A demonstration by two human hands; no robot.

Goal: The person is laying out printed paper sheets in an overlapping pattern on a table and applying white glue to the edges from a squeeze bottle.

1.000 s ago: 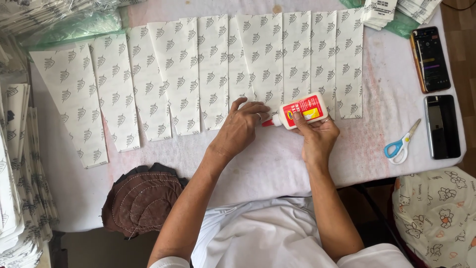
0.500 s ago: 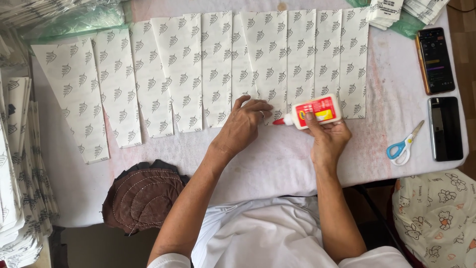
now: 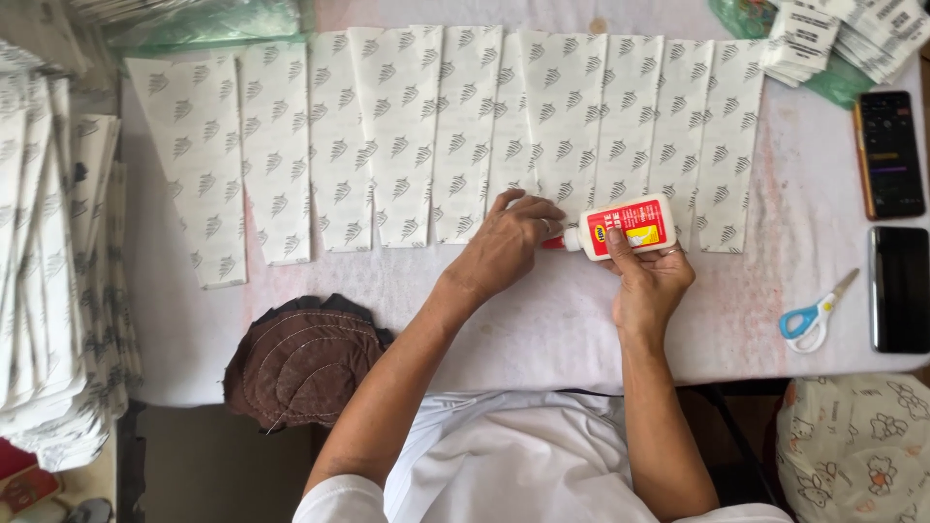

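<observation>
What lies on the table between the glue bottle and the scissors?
Only bare white tablecloth shows between the glue bottle, held by the right hand, and the blue-handled scissors, in the head view.

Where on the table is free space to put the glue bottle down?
Bare cloth lies along the near edge, between the paper strips and the person. Another patch sits between the right hand and the scissors. The far half is crowded with strips; the right edge holds two phones.

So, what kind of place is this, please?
Probably a small home craft or paper-packaging table. Printed paper pieces lie in a row on the white cloth, the right hand holds a glue bottle, and scissors lie nearby.
</observation>
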